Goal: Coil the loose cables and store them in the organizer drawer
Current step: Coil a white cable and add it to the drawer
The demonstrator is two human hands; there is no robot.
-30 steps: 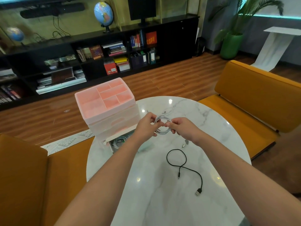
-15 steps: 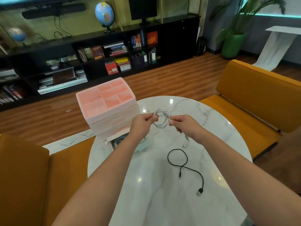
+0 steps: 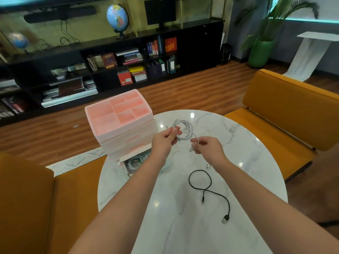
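A white cable [image 3: 184, 129] hangs in a loose coil above the round marble table [image 3: 183, 226]. My left hand [image 3: 166, 142] pinches the coil at its left side. My right hand [image 3: 207, 148] holds the cable's free end just below and to the right of the coil. A black USB cable [image 3: 208, 189] lies uncoiled on the table in front of my hands. The pink and white organizer [image 3: 121, 125] stands at the table's far left edge. Its bottom drawer [image 3: 135, 162] is pulled out and holds coiled white cables, partly hidden by my left forearm.
A small metal plug [image 3: 208, 166] lies on the table by my right wrist. Orange seats [image 3: 286, 110] flank the table on the right and left. A dark bookshelf [image 3: 110, 57] lines the far wall across a wooden floor.
My hands have drawn apart. The right hand has slid down and right along the cable's end, and the coil now hangs wider from my left fingers.
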